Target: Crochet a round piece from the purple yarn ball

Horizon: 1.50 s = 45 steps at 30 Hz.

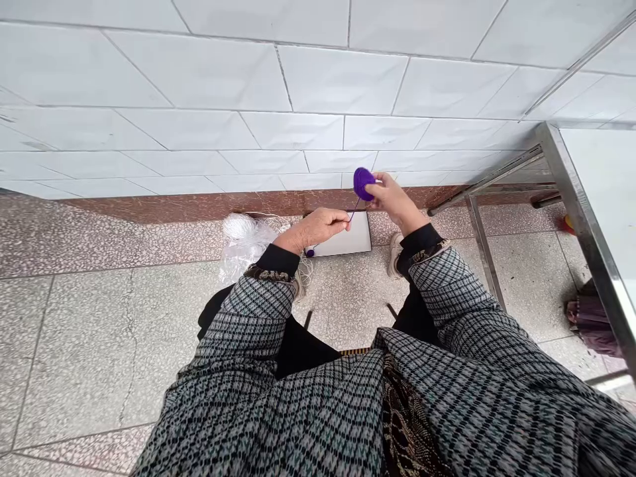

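Note:
My right hand (392,199) is raised in front of me, its fingers closed on a small round purple crocheted piece (363,183). A thin purple yarn strand (354,211) runs from that piece down to my left hand (315,228), which is closed in a pinch around it. A small purple tip (310,252) shows just below my left hand. Both forearms wear checked grey sleeves with black cuffs. I am seated, looking down over my lap to the floor.
A white flat box (348,242) lies on the speckled floor by the wall. A clear plastic bag with white yarn (243,238) sits left of it. A metal table frame (571,192) stands at the right, with a folded umbrella (591,318) beneath. White tiled wall ahead.

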{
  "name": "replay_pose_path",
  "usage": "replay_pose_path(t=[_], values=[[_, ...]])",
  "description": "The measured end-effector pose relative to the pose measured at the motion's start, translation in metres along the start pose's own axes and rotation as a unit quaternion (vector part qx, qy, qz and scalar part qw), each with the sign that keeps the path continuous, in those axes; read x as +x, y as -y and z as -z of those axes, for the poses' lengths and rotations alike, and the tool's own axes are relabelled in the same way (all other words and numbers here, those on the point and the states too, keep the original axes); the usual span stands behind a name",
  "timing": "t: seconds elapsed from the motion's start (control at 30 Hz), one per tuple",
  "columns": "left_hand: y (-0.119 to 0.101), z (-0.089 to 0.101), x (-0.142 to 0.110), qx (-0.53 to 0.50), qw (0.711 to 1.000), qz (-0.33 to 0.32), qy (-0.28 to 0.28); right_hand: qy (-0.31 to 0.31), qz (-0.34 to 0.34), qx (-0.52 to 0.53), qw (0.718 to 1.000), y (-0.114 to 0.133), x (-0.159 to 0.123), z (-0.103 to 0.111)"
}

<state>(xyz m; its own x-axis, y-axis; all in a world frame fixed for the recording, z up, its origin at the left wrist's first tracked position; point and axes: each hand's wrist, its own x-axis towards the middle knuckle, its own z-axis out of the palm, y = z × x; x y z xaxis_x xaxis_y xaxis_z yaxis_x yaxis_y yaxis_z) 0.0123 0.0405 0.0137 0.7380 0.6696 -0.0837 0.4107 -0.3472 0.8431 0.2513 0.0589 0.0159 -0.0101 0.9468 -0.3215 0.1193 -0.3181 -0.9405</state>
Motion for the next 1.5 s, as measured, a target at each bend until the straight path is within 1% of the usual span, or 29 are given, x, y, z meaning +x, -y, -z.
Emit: replay_pose_path(t=[0.07,0.1,0.17,0.2,0.27,0.3,0.33,0.37,0.4,0.43,0.5,0.57,0.63,0.67,0.73,0.77,0.83,0.9,0.97,1.0,1.07,1.13,1.2,1.23,1.3,1.33,1.4,1.47,1.5], values=[[0.0,0.0,0.0,0.006,1.0,-0.008,0.005,0.025,0.012,-0.151,0.988,-0.001,-0.004,-0.005],[0.001,0.001,-0.001,0.009,1.0,-0.008,-0.001,0.055,0.02,-0.233,0.971,0.0,-0.007,-0.007],[0.003,0.002,-0.001,0.013,1.0,-0.004,-0.023,0.144,0.017,-0.365,0.92,0.003,-0.015,-0.01],[0.004,0.003,-0.001,0.015,0.999,-0.002,-0.035,0.2,0.01,-0.399,0.895,0.006,-0.018,-0.01],[0.007,0.004,-0.001,0.019,0.999,0.003,-0.05,0.325,0.005,-0.39,0.861,0.011,-0.024,-0.008],[0.008,0.005,-0.001,0.02,0.998,0.007,-0.054,0.381,0.009,-0.349,0.856,0.013,-0.025,-0.006],[0.008,0.005,0.0,0.021,0.998,0.014,-0.056,0.419,0.015,-0.292,0.859,0.015,-0.026,-0.003],[0.008,0.006,0.0,0.02,0.998,0.023,-0.06,0.43,0.02,-0.224,0.874,0.017,-0.026,0.001],[0.008,0.006,-0.001,0.016,0.997,0.031,-0.061,0.413,0.025,-0.151,0.898,0.018,-0.025,0.005],[0.007,0.006,-0.001,0.01,0.997,0.038,-0.06,0.37,0.032,-0.078,0.925,0.018,-0.023,0.009],[0.004,0.006,-0.002,-0.006,0.998,0.041,-0.05,0.239,0.052,0.049,0.968,0.016,-0.017,0.015],[0.001,0.006,-0.002,-0.018,0.999,0.032,-0.032,0.117,0.063,0.13,0.982,0.012,-0.009,0.016],[-0.002,0.006,-0.002,-0.023,1.0,0.02,-0.009,0.049,0.037,0.131,0.989,0.008,-0.004,0.013],[-0.003,0.005,-0.002,-0.023,1.0,0.016,0.003,0.036,0.017,0.094,0.995,0.006,-0.003,0.01],[-0.004,0.005,-0.001,-0.021,0.999,0.019,0.017,0.054,-0.008,-0.043,0.998,0.005,-0.005,0.002],[-0.005,0.005,-0.002,-0.02,0.999,0.026,0.015,0.085,-0.01,-0.124,0.989,0.004,-0.007,-0.002],[-0.005,0.005,-0.003,-0.016,0.999,0.034,-0.001,0.172,-0.003,-0.266,0.949,0.005,-0.013,-0.009],[-0.004,0.007,-0.004,-0.01,0.999,0.026,-0.017,0.274,0.004,-0.342,0.899,0.007,-0.019,-0.013],[-0.001,0.009,-0.004,-0.002,1.0,0.016,-0.024,0.367,0.012,-0.343,0.865,0.011,-0.023,-0.012],[0.001,0.01,-0.004,0.004,0.999,0.017,-0.027,0.404,0.015,-0.317,0.858,0.012,-0.024,-0.009],[0.004,0.01,-0.002,0.014,0.999,0.028,-0.036,0.443,0.015,-0.224,0.868,0.016,-0.025,-0.001],[0.006,0.009,-0.001,0.019,0.998,0.042,-0.052,0.415,0.013,-0.107,0.903,0.017,-0.024,0.01],[0.005,0.007,0.0,0.014,0.997,0.049,-0.058,0.313,0.035,0.008,0.949,0.016,-0.02,0.019],[0.004,0.006,0.0,0.008,0.997,0.048,-0.053,0.252,0.045,0.058,0.965,0.014,-0.018,0.021],[-0.001,0.004,0.0,-0.008,0.999,0.033,-0.031,0.144,0.05,0.118,0.981,0.011,-0.012,0.021],[-0.003,0.004,-0.001,-0.016,0.999,0.023,-0.017,0.107,0.042,0.119,0.986,0.009,-0.01,0.018],[-0.007,0.004,-0.002,-0.028,1.0,0.006,0.007,0.071,0.014,0.048,0.996,0.008,-0.009,0.009],[-0.007,0.005,-0.003,-0.026,1.0,0.0,0.008,0.094,-0.002,-0.088,0.992,0.007,-0.012,-0.001],[-0.006,0.006,-0.004,-0.02,1.0,0.003,-0.001,0.122,-0.002,-0.162,0.979,0.008,-0.014,-0.005]])
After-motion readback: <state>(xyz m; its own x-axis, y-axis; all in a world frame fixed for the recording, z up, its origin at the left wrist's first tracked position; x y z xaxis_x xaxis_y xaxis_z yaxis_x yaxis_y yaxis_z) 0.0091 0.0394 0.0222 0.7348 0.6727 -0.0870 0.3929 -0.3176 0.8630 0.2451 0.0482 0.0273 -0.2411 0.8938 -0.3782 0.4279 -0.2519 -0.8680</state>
